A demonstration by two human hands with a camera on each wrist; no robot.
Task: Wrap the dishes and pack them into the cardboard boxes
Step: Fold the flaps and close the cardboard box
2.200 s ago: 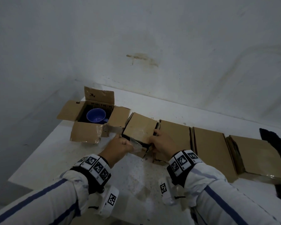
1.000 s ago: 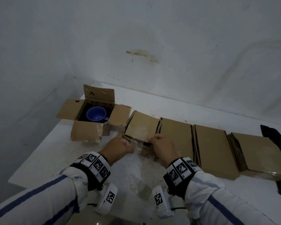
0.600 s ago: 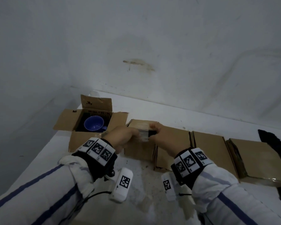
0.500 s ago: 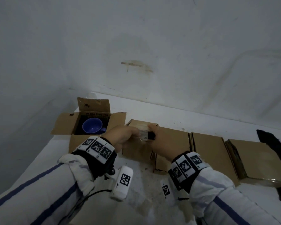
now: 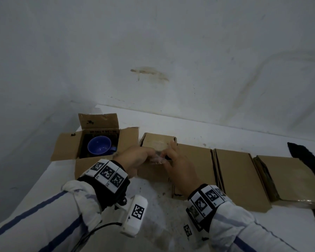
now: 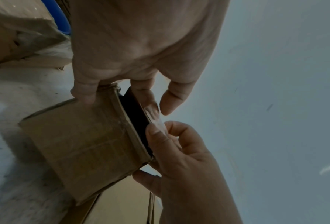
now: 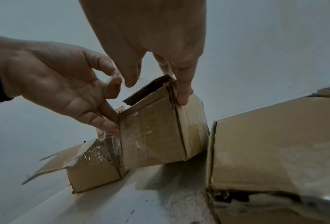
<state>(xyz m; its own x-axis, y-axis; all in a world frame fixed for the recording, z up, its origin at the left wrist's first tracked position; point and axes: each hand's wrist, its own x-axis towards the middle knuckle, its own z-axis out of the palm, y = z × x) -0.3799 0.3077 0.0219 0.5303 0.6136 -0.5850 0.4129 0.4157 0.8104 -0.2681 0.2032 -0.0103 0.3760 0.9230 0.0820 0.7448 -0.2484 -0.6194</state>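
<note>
1. A small cardboard box (image 5: 157,160) stands upright on the bench (image 5: 58,180), second from the bench's left end, with its long axis vertical and its top seam facing up. The seam is parted into a narrow dark slit (image 6: 135,119) that runs from the near side toward the wall.
2. Just left of it, at the left end of the bench, an open box (image 5: 65,150) has all four flaps spread; a blue cup (image 5: 99,147) sits inside, mouth up, handle toward the right.
3. To the right, three more closed boxes (image 5: 238,177) lie flat in a row along the bench, each with its long axis running from the near edge toward the wall, each just beside the next.
4. The bench is white and speckled with dirt; it butts against a stained white wall (image 5: 153,51) and fills the room's corner on the left. A dark cloth-like shape (image 5: 305,160) shows at the right edge; what it is cannot be told.
5. The left hand (image 5: 136,159) has its fingers on the top left part of the standing box; its thumb and forefinger pinch a strip of clear tape (image 5: 157,160) at the seam.
6. The right hand (image 5: 178,166) meets it over the seam: thumb (image 6: 156,133) and forefinger nip the same tape, while another finger presses the box's right face (image 7: 183,92). Both hands are closed on the tape, not spread.
</note>
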